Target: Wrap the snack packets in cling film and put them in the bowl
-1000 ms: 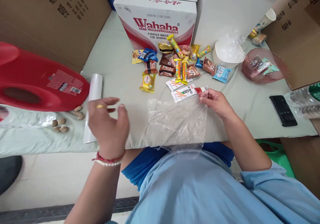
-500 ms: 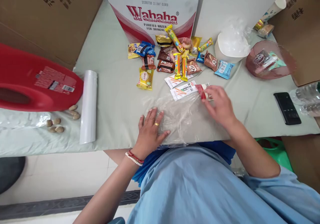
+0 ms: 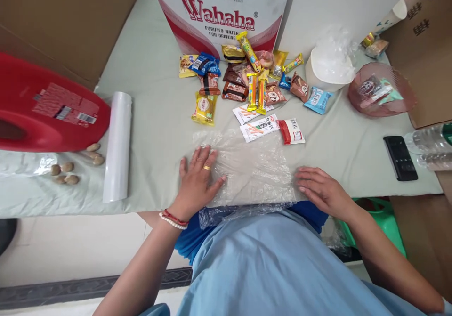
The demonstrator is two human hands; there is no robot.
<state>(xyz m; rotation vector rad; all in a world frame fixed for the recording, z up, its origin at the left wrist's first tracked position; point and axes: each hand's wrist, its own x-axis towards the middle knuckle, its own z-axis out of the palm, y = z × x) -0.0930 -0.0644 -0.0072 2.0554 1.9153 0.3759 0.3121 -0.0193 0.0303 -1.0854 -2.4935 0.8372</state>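
A clear plastic sheet, wrinkled, lies on the table in front of me, its near edge hanging over the table's front. My left hand rests flat on the sheet's left side, fingers spread and holding nothing. At the sheet's right edge is my right hand, fingers stretched out and open; whether it touches the film I cannot tell. Beyond the sheet lie a red-and-white snack packet and a white snack packet with sticks printed on it. Another white packet sits behind, partly covered.
Several wrapped snacks are piled before a Wahaha water carton. To the left are a white roll, a red jug and walnuts. Rightward stand a white bowl, a pink bowl and a phone.
My right hand has let go of the red-and-white packet and come back toward me to the sheet's right edge. My left hand has shifted left, and the sheet looks flatter and wider.
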